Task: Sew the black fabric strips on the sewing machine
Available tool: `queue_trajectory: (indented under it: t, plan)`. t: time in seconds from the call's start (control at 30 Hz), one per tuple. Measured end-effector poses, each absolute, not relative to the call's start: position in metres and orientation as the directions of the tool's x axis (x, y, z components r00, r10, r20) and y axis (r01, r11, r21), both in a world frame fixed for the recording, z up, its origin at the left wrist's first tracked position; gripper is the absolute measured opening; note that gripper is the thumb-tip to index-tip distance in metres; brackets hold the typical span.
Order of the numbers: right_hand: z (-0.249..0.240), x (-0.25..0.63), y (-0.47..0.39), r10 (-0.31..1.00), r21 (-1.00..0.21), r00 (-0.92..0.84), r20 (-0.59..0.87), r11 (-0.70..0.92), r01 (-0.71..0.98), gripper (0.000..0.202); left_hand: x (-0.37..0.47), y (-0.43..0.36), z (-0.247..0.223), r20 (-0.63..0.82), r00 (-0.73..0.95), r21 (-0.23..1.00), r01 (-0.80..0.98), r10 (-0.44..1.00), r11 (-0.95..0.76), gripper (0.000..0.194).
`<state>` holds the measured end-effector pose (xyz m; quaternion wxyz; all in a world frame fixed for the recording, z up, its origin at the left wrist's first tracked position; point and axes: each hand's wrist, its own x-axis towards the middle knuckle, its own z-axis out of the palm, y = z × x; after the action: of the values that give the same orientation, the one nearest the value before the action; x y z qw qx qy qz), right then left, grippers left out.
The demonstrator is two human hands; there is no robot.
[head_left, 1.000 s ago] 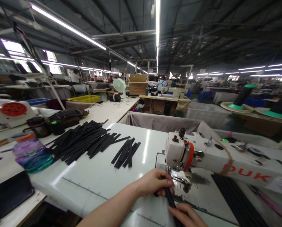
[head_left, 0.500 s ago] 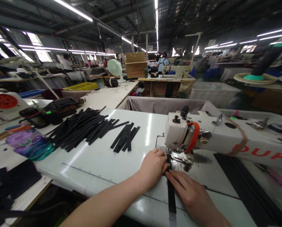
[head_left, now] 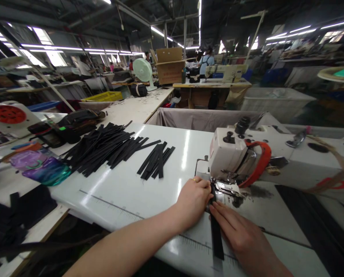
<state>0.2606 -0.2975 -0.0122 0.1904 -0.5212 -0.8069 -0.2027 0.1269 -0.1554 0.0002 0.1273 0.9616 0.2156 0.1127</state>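
A black fabric strip (head_left: 216, 238) runs from under the needle area of a white sewing machine (head_left: 229, 150) toward the table's front edge. My left hand (head_left: 194, 200), a ring on one finger, is closed on the strip's left side, right by the presser foot. Across the strip from it, my right hand (head_left: 241, 234) lies nearly flat, its fingertips on the strip's right edge just below the metal plate. Both hands' fingertips are close together. Farther left on the white table (head_left: 117, 196) are a small group (head_left: 156, 159) and a large pile (head_left: 102, 148) of black strips.
A purple and teal pouch (head_left: 40, 167) and dark bags (head_left: 79, 119) lie at the left. Long black fabric (head_left: 313, 219) rests under the machine arm. Behind stand a cloth-lined bin (head_left: 195, 119), a green fan (head_left: 143, 71), a cardboard box (head_left: 169, 65) and a person (head_left: 206, 61).
The view has shifted, so the machine and hands appear slightly farther right. Both hands stay at the strip beside the presser foot.
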Motion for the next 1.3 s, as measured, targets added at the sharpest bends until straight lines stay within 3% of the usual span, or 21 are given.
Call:
queue_trajectory:
  t: [0.53,0.9,1.13,1.3]
  plan:
    - [-0.011,0.257,-0.294,0.779,0.077,-0.315,0.542,0.328,0.942,0.04,0.133,-0.165,0.01,0.136,0.869,0.202,0.445,0.475,-0.872,0.023]
    - [-0.007,0.26,-0.286,0.798,-0.155,-0.158,0.582,0.3,0.941,0.037,0.131,-0.157,0.008,0.254,0.842,0.328,0.389,0.477,-0.861,0.022]
    - [0.001,0.259,-0.291,0.828,-0.325,-0.148,0.541,0.368,0.871,0.026,0.131,-0.156,0.005,0.275,0.831,0.323,0.394,0.484,-0.86,0.021]
    - [-0.001,0.262,-0.29,0.833,-0.33,-0.153,0.532,0.37,0.868,0.026,0.13,-0.156,0.008,0.264,0.835,0.338,0.389,0.483,-0.857,0.021]
